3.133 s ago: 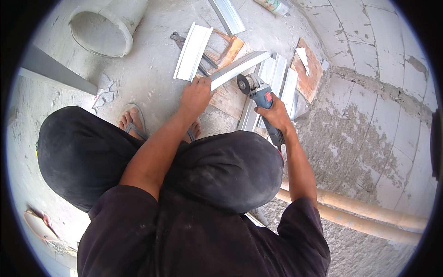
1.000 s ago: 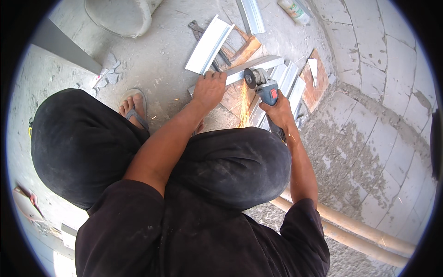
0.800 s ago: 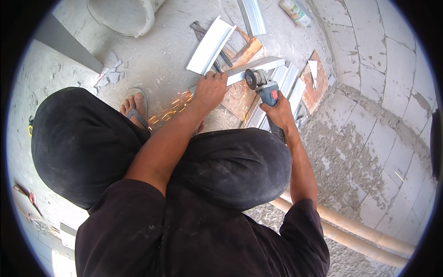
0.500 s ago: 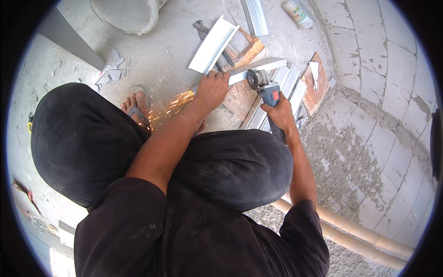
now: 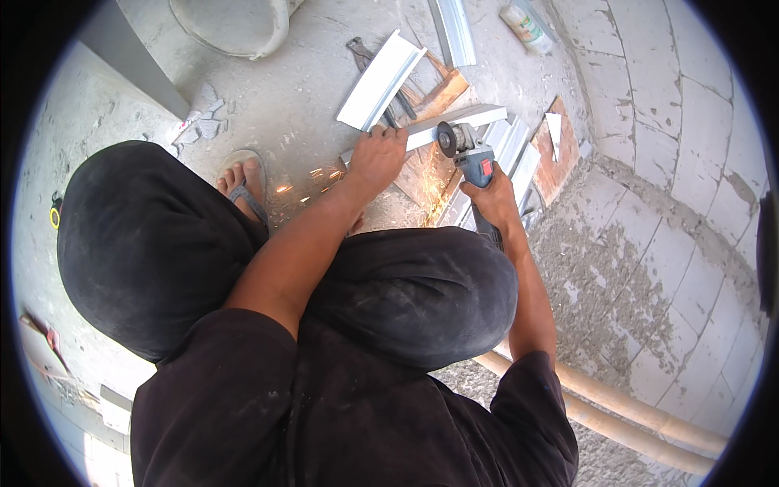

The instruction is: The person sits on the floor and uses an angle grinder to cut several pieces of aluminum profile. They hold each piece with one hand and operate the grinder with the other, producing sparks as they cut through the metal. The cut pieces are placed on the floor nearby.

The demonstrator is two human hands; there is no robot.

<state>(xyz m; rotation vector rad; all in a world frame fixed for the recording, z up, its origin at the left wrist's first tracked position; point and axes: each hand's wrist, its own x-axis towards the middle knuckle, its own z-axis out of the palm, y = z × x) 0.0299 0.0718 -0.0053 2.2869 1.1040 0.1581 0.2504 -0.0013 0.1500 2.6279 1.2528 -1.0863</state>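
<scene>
My right hand (image 5: 492, 197) is closed round the body of a blue-grey angle grinder (image 5: 475, 165) with a red switch. Its disc (image 5: 446, 140) is against a long silver metal channel (image 5: 479, 115), and orange sparks (image 5: 434, 199) spray down toward my knee. Closed over the near end of that channel, my left hand (image 5: 380, 152) presses it down; its fingertips are partly hidden. Under the channel lies a brown wooden board (image 5: 418, 174). A short white metal profile piece (image 5: 381, 79) rests just beyond my left hand, with dark-handled snips (image 5: 357, 53) beside it.
More metal channels (image 5: 511, 142) lie right of the grinder, near a reddish board (image 5: 558, 146). A plastic bottle (image 5: 526, 28) and another channel (image 5: 454, 32) are farther off. A bucket (image 5: 243, 49) stands far left. Block wall (image 5: 633, 89) and bamboo poles (image 5: 641, 410) border the right side.
The sparks have shifted: fewer fly left past my left forearm, and a new spray falls below the disc. Both hands keep their grip almost in place.
</scene>
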